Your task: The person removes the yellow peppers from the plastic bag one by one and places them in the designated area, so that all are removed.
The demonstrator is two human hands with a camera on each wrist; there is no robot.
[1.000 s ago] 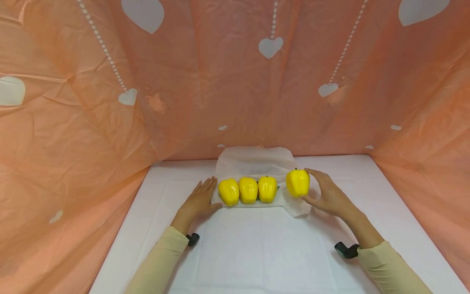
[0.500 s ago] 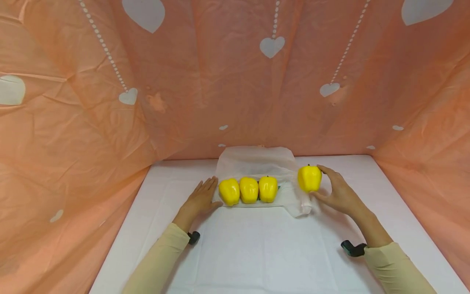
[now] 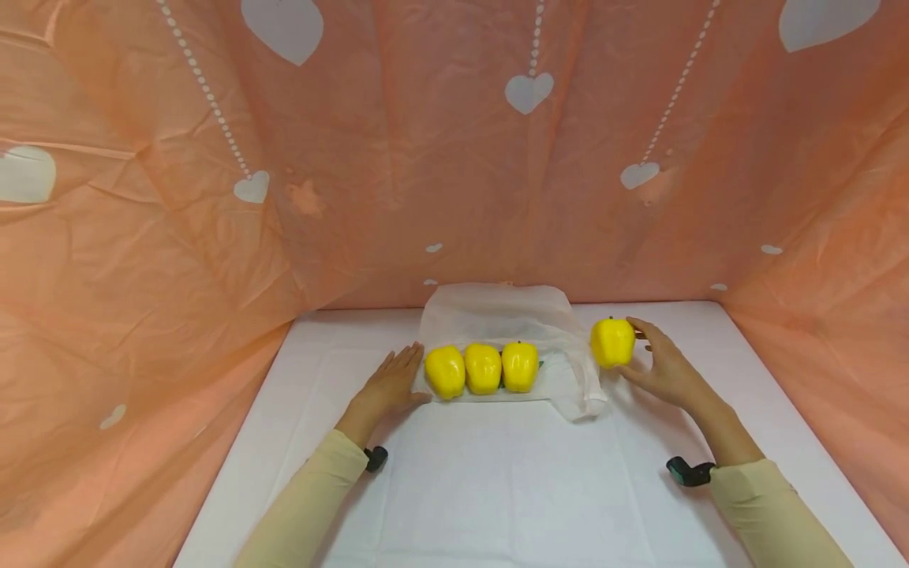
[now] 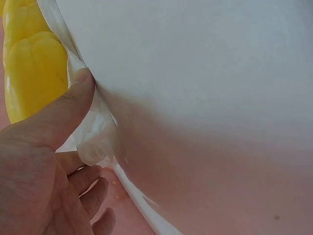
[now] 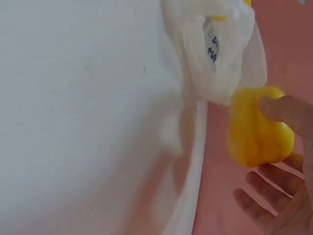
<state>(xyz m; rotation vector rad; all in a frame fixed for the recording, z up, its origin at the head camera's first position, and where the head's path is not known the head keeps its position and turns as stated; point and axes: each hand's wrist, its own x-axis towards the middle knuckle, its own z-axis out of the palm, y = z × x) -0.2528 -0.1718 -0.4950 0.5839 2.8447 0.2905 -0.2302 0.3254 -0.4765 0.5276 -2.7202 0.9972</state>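
In the head view, my right hand (image 3: 665, 374) holds a yellow bell pepper (image 3: 613, 342) between thumb and fingers, just right of a thin whitish plastic bag (image 3: 497, 312). The right wrist view shows the thumb across the held pepper (image 5: 259, 128) and the other fingers beneath it. A row of yellow bell peppers lies along the bag: a left one (image 3: 445, 372), a middle one (image 3: 483, 368) and a right one (image 3: 521, 366). My left hand (image 3: 387, 386) rests at the bag's left end with fingers extended. Its thumb touches the plastic edge in the left wrist view.
A white-covered table (image 3: 454, 489) lies under everything. An orange sheet (image 3: 454, 173) with pale hearts hangs behind it and at both sides. Dark wrist-worn cameras show on the left (image 3: 376, 458) and right (image 3: 690, 472) arms.
My right hand has moved the held bell pepper rightward and slightly back, away from the row and past the bag's right end. The left hand and the row have stayed put.
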